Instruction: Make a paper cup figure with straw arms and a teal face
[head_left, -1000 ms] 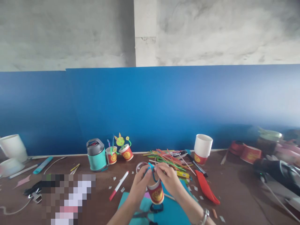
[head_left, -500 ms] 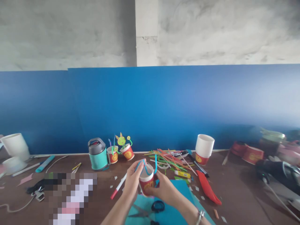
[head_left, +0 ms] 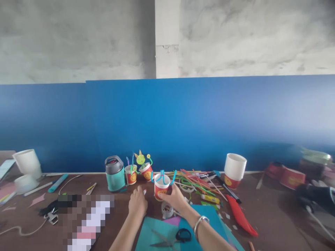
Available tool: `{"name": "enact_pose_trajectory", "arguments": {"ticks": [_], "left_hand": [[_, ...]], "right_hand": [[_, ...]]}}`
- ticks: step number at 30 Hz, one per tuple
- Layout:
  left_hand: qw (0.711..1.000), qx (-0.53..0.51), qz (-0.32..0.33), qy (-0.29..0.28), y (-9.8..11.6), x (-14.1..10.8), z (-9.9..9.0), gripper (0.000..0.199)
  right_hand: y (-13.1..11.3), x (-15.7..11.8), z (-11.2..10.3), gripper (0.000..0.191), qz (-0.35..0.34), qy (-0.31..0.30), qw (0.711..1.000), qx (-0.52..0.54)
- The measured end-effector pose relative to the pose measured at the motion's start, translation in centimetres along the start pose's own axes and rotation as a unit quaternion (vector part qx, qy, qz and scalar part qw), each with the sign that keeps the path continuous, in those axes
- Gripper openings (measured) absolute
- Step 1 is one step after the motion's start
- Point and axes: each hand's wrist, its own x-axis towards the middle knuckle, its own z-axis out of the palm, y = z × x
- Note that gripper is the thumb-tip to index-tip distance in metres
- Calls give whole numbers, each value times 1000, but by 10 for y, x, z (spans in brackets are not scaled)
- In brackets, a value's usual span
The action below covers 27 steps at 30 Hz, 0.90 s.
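My right hand (head_left: 176, 199) grips a small red-and-white paper cup (head_left: 161, 191) from its right side, the thumb across the front. Bent blue pipe cleaners (head_left: 162, 176) hook over the cup's rim and stick up on both sides. Whether the cup's base rests on the table cannot be made out. To the cup's left, my left hand (head_left: 138, 203) is closed low over the table around a white marker (head_left: 144, 192); only the marker's tip shows. A roll of clear tape (head_left: 166, 210) lies just in front of the cup.
Scissors (head_left: 170, 240) lie on blue paper sheets (head_left: 154, 228) near me. Behind are a teal flask (head_left: 115, 177), two decorated cups (head_left: 145, 171) and loose pipe cleaners (head_left: 192, 181). A glue stick (head_left: 210, 199), stacked cups (head_left: 235, 167) and a red pouch-like piece (head_left: 241, 216) sit right.
My left hand has let go of the cup's blue pipe cleaner and moved down-left to the marker. The right hand has carried the cup farther away, uncovering the tape roll.
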Motion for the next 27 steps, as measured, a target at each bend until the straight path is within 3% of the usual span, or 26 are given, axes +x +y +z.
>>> {"name": "enact_pose_trajectory", "arguments": {"ticks": [4,8,13,21,27], "left_hand": [[999,17,-15,48,-3,2,-5,56],[996,20,-24,80,-5,3,-4,47],[997,30,-21,74,-7,4,1,43],[996,48,-16,79,-10,6,8,49],[995,57,-9,79,-13,8,14,40]], "right_hand": [[2,7,15,50,-10,-1,1000,-12],[4,11,23,45,-11,-34,999,-25],[7,15,30,51,-10,-48,997,-57],[-2,15,21,49,-6,-44,988,-145],[-7,15,30,53,-14,-53,976,-212]]}}
